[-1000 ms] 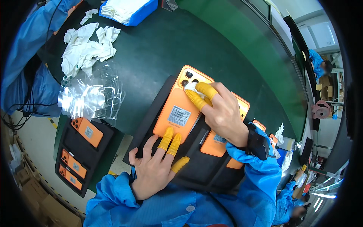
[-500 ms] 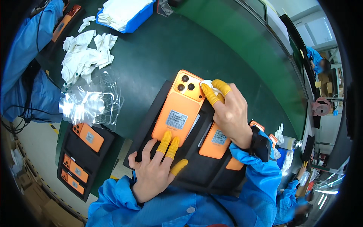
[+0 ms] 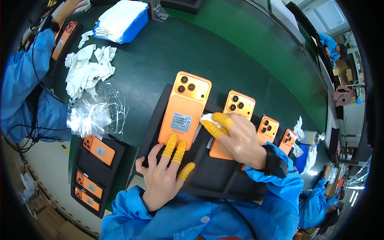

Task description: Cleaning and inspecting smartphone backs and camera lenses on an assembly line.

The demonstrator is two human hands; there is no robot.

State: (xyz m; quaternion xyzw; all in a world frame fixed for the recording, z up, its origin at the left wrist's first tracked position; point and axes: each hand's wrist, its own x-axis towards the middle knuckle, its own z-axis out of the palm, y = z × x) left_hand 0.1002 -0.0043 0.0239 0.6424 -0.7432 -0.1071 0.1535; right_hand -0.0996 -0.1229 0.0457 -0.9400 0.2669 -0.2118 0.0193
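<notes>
An orange phone (image 3: 185,109) lies back-up on a black tray (image 3: 216,176), camera end away from me. My left hand (image 3: 164,176), with yellow finger cots, presses two fingertips on the phone's near edge. My right hand (image 3: 237,138), also in yellow cots, pinches a small white wipe (image 3: 208,118) just right of that phone, over a second orange phone (image 3: 236,110). Two more orange phones (image 3: 267,129) sit further right on the tray.
A second black tray (image 3: 96,176) at lower left holds three orange phones. Crumpled clear film (image 3: 98,116), white cloths (image 3: 88,70) and a blue bin (image 3: 120,20) of white cloths lie on the green belt. Another person's blue sleeve (image 3: 28,68) is at left.
My right hand with the wipe has drawn back from the phone's camera end to the right side of the phone. My left hand stays on the near edge.
</notes>
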